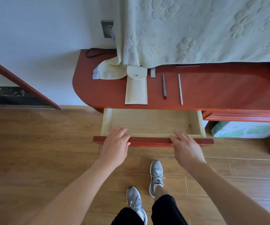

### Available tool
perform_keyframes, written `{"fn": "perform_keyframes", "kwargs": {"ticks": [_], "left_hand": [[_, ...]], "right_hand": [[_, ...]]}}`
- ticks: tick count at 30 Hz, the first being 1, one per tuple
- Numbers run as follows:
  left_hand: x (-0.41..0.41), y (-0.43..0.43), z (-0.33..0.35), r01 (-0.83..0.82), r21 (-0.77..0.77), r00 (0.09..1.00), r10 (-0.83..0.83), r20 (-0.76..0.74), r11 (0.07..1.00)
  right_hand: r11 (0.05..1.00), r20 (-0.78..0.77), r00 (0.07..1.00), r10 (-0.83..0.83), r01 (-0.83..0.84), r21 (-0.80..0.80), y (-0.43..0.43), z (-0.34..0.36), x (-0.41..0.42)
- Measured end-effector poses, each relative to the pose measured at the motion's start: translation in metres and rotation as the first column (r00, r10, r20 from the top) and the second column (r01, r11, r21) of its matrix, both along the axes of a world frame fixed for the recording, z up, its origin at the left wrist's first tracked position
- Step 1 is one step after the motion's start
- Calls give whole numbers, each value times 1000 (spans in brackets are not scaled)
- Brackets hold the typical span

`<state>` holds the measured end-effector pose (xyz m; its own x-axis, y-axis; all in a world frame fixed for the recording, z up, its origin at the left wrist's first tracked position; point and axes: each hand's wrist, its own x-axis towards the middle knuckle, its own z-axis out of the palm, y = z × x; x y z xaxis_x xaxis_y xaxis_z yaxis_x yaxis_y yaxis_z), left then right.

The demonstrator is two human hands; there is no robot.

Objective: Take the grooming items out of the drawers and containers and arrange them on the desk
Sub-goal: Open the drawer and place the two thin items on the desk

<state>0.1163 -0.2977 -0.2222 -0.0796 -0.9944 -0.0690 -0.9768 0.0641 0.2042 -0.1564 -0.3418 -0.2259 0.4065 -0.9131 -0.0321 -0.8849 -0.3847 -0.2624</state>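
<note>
A pale wooden drawer [150, 122] stands pulled out of the red desk [220, 88], and its inside shows nothing. My left hand [115, 143] and my right hand [185, 146] both rest flat on the drawer's red front panel [148, 141], fingers spread over its top edge. On the desk top lie a cream fabric pouch [136, 88] with a snap flap, a dark slim stick [164, 85], a thin pale stick [180, 89] and a small grey metal piece [153, 73], side by side.
A large pale green towel [204, 30] hangs over something on the desk and drapes onto its left end. A black cord [97, 53] and a wall socket [107, 28] sit at the back left. A floral box [244, 131] stands under the desk. My feet are on the wooden floor.
</note>
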Motion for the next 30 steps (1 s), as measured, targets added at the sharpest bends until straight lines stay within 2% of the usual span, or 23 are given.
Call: {"fn": "perform_keyframes", "kwargs": {"ticks": [4, 9, 14, 17, 21, 30], "left_hand": [[2, -25, 1, -33, 9, 999, 33, -17, 999], [5, -47, 12, -79, -49, 997, 78, -25, 996], [17, -69, 24, -160, 79, 986, 156, 58, 984], [25, -77, 26, -140, 148, 989, 131, 69, 979], [27, -80, 25, -127, 166, 991, 117, 68, 978], [26, -82, 21, -154, 102, 987, 147, 68, 983]], "right_hand": [[1000, -26, 1000, 8, -7, 22, -26, 1, 5], [1000, -73, 997, -24, 25, 15, -47, 11, 13], [993, -239, 965, 111, -99, 63, -74, 27, 21], [982, -261, 951, 168, -137, 130, -85, 34, 26], [970, -255, 949, 187, -137, 201, -89, 37, 28], [983, -185, 971, 152, -129, 132, -92, 34, 33]]}}
